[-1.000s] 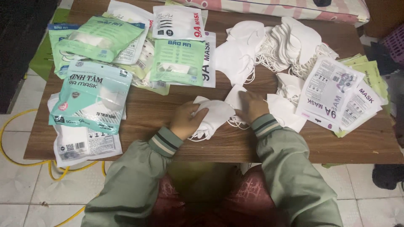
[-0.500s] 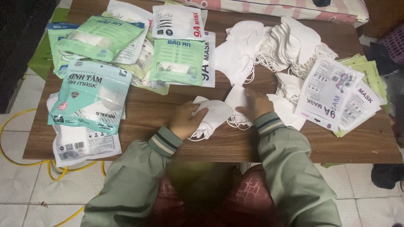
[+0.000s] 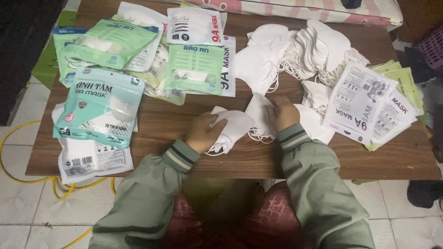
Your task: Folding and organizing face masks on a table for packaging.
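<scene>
Wooden desk (image 3: pixel 152 127) carrying mask packets (image 3: pixel 99 108) at left and a loose mask heap (image 3: pixel 318 48) at upper right. Left hand (image 3: pixel 205 133) closed on a small white mask stack (image 3: pixel 233 127) at desk centre; right hand (image 3: pixel 282 113) lies flat on a single mask (image 3: pixel 258 110), best slid squarely onto the stack. Against the frame half a second earlier, both hands sit almost unchanged

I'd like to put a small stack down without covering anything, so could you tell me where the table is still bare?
Bare wood lies between the teal mask packet and the left hand, and along the front edge right of the right hand. The back is crowded: green packets, loose white masks, flat pouches.
</scene>
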